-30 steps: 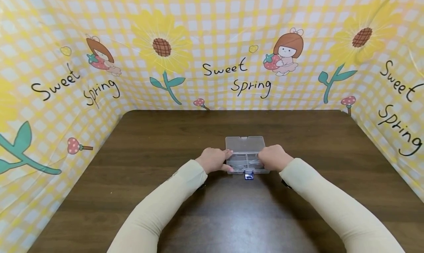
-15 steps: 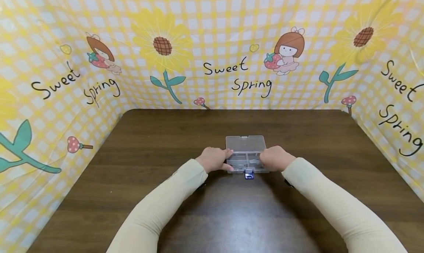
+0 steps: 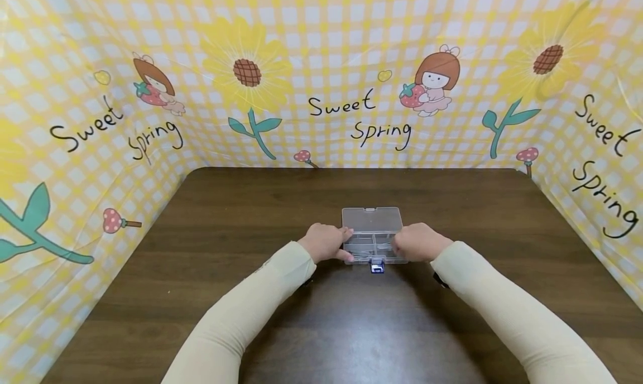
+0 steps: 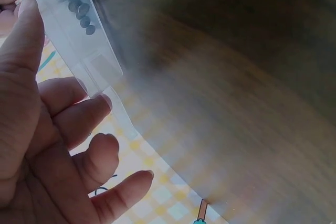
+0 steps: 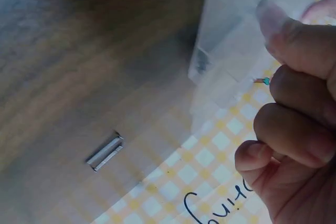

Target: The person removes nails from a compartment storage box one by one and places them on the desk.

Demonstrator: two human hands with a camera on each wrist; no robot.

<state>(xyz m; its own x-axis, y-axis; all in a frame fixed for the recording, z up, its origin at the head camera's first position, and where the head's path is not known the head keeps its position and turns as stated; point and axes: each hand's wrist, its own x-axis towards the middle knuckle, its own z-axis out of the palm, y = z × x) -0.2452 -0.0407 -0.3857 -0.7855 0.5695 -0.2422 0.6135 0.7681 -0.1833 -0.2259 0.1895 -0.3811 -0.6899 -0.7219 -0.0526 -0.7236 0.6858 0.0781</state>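
A clear plastic compartment box [image 3: 374,248] stands on the table with its lid raised at the back and a blue latch [image 3: 377,266] in front. Thin metal pins [image 3: 361,255] lie in its front left compartment. Dark round heads [image 4: 82,11] show through its wall in the left wrist view. My left hand [image 3: 324,242] grips the box's left side between thumb and fingers. My right hand [image 3: 419,242] is at the right compartments, its lower fingers curled into the palm. One digit reaches over the box in the right wrist view; I cannot tell whether it pinches a pin.
Two metal pins with flat heads [image 5: 105,151] lie side by side on the table in the right wrist view, beyond the box's side. Brown wood-grain tabletop [image 3: 251,205] surrounds the box. A yellow checked cloth [image 3: 341,49] walls the table's back and sides.
My right hand has shifted slightly right over the box, uncovering a little more of its right compartments. My left hand and the box stay in place.
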